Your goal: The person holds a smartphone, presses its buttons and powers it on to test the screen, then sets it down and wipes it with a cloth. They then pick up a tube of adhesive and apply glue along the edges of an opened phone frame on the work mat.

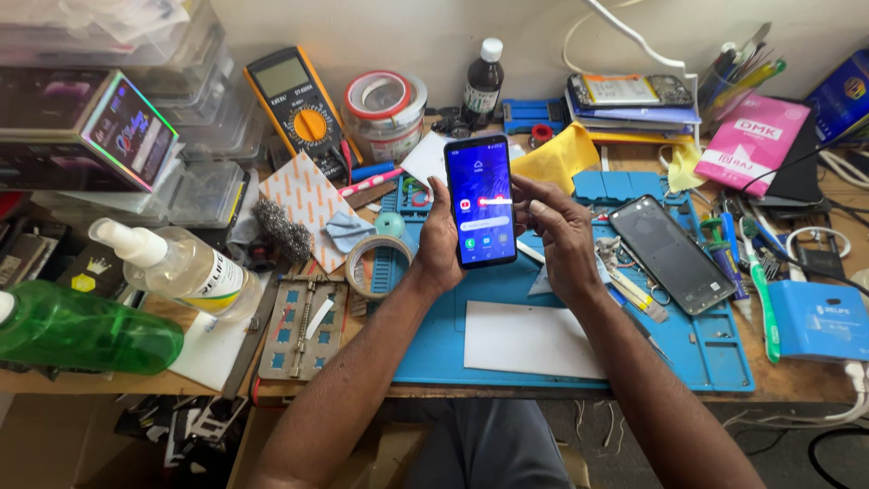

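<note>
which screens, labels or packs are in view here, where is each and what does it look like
Phone: held in both hands, centre; lit blue screen.
Multimeter: back left; yellow, grey display.
Pink pack: back right; flat.
Shiny box: far left; dark, iridescent.
Spray bottle: left; clear, yellow-white label.

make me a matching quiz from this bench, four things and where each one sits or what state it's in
Things:
1. smartphone
2. multimeter
3. green bottle
4. dark phone panel

Places or states:
A. lying on its side at the left edge
B. flat on the blue mat, right of the hands
C. lit, held upright in both hands
D. at the back, beside a tape roll

Pairs: 1-C, 2-D, 3-A, 4-B
</note>
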The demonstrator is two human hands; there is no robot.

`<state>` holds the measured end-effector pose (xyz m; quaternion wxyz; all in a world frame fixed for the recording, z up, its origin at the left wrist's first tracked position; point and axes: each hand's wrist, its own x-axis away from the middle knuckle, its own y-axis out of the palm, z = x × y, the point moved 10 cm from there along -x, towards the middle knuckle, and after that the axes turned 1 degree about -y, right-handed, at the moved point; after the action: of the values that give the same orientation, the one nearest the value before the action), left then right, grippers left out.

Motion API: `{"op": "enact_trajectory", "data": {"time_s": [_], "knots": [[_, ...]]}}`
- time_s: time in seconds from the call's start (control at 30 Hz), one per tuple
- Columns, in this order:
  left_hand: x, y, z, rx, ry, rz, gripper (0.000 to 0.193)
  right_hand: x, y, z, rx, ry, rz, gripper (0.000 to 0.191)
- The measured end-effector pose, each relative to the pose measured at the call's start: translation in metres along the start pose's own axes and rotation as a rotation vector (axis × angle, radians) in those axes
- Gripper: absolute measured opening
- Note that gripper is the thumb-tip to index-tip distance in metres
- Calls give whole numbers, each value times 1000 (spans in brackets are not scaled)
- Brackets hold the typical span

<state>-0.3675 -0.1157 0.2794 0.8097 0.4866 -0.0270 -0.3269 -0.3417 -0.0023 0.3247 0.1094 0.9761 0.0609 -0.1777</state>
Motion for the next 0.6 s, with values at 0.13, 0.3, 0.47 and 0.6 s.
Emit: {"op": "enact_trajectory", "data": {"time_s": [0.13,0.3,0.47,0.6], "knots": [[1,-1,-4,-32,-46,18,101,0,4,-3,30,-1,-8,43],[1,-9,-2,-89,-34,100,101,0,3,3,-27,34,-1,43],[2,-11,-5,-52,-42,85,98,2,1,8,-4,36,-6,44],[0,-13,-7,-25,-59,87,99,1,0,14,-35,86,19,43]]}}
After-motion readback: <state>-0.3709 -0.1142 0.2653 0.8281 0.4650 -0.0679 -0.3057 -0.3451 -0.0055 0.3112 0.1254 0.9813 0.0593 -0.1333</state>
